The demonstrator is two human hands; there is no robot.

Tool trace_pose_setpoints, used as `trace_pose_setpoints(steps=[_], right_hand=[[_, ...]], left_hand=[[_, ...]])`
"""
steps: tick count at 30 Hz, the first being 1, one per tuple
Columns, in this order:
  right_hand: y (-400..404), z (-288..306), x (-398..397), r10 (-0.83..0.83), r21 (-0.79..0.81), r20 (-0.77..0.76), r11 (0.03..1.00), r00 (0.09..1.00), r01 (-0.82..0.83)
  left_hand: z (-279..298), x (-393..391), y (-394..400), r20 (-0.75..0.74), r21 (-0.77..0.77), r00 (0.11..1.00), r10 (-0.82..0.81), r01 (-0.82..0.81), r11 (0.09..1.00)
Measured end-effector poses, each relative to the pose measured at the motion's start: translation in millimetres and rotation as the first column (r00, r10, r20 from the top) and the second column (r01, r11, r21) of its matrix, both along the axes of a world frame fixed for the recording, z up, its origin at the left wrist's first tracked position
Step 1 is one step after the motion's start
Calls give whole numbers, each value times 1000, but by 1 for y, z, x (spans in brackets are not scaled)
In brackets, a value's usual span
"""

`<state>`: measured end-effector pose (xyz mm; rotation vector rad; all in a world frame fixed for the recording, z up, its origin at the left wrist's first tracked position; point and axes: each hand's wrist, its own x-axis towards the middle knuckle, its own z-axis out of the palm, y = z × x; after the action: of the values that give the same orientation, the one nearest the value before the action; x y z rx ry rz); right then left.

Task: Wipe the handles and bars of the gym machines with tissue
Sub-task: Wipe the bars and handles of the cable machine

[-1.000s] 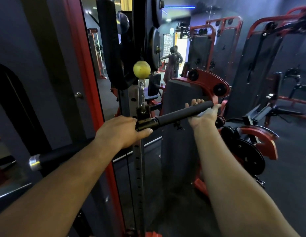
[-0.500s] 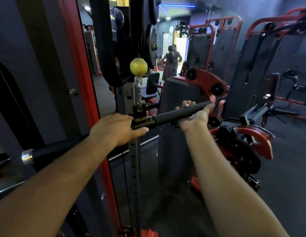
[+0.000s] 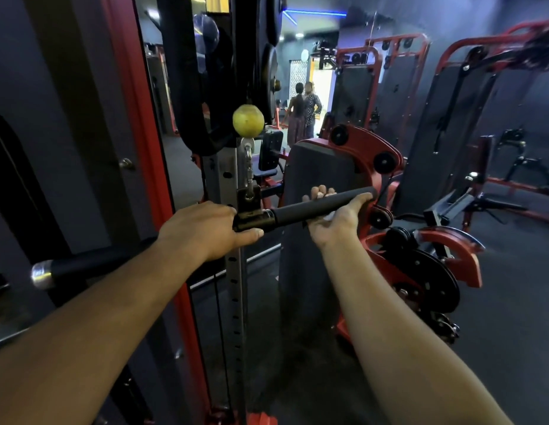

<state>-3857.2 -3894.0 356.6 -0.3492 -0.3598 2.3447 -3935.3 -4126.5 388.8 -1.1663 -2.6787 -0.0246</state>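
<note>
right hand (image 3: 336, 220) slid inward — tissue (image 3: 329, 216) under bar (image 3: 319, 207).

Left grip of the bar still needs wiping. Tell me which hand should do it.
Right hand: it holds the white tissue against the bar. The left hand grips beside the centre bracket, with no tissue visible, steadying it.

Two people (image 3: 302, 110) stand by a lit doorway (image 3: 320, 99).
</note>
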Motion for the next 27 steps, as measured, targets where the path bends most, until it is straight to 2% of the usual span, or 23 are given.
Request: trace_pose_setpoints(steps=[6,10,12,15,19,24,27], right_hand=[[31,26,10,-181,-107,-40,979,983,176],[-27,-2,-2,-7,1,-72,1000,997,7],[-44,-10,-6,74,-14,-42,997,996,-74],[-16,2,-1,-59,-66,18,996,998,60],[26,17,7,-193,-116,24,974,981,194],[-29,-4,-2,-25,-27,1,999,1000,25],[-17,-1,2,-66,-75,45,995,997,70]], left_hand=[[-3,4,4,21,11,1000,3,-3,1000],[-2,4,6,20,20,1000,4,-5,1000],[1,4,5,12,14,1000,25,-25,1000],[5,5,1,16,-6,999,46,-46,999],[1,9,3,32,0,999,25,-25,1000],[4,8,4,20,-14,1000,14,-13,1000],[6,8,1,9,-26,1000,14,-14,1000]])
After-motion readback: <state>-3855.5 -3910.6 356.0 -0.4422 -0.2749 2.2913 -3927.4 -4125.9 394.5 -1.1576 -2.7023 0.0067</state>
